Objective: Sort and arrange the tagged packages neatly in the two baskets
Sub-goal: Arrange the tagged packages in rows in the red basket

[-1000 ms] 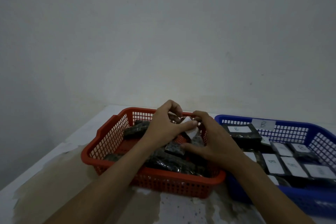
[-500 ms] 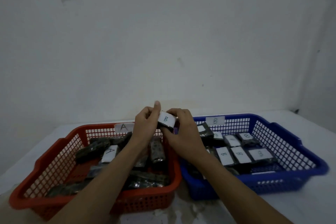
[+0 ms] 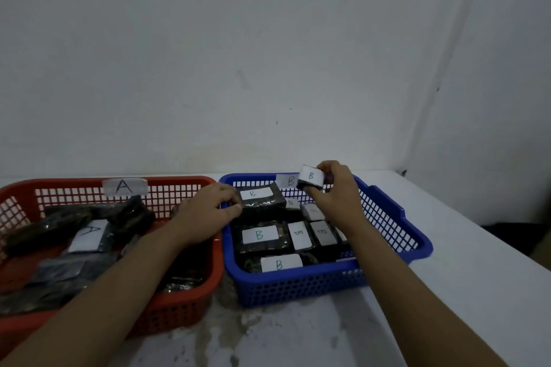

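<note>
While dark wrapped packages (image 3: 131, 214) lay jumbled in the red plastic mesh basket (image 3: 190, 304) on the white surface (image 3: 447, 292), one showing a white "A" label, the left hand (image 3: 208, 208) was extended across into the blue plastic mesh basket (image 3: 298, 286) just beside it. Its grip was clamped on the left end of a dark B-labelled package (image 3: 262, 198) lying atop others at the back. More B-labelled packs (image 3: 259, 235) lay flat in rows nearer me. Further right, the right hand (image 3: 337, 191) held a small dark B-tagged package (image 3: 311, 177) above that basket's back wall, grip clamped round it.
</note>
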